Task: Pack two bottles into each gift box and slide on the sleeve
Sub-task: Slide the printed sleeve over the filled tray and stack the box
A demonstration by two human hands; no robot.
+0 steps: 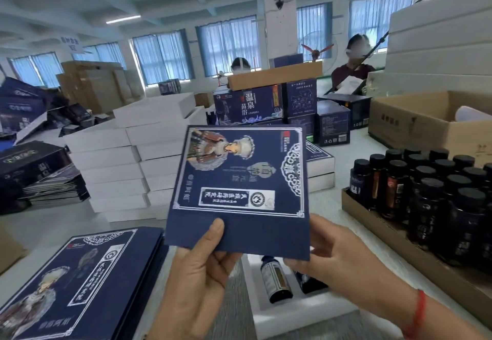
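Note:
A dark blue printed sleeve is held up in front of me, above the table. My left hand grips its lower left edge, thumb on the front. My right hand holds its lower right corner, fingers curled behind it. Below the sleeve lies a white gift box with two dark bottles lying side by side in its insert; the right bottle is partly hidden by my right hand.
A stack of blue sleeves lies at the near left. White box stacks stand behind. A cardboard tray of several dark bottles sits on the right. Blue cartons and two people are across the table.

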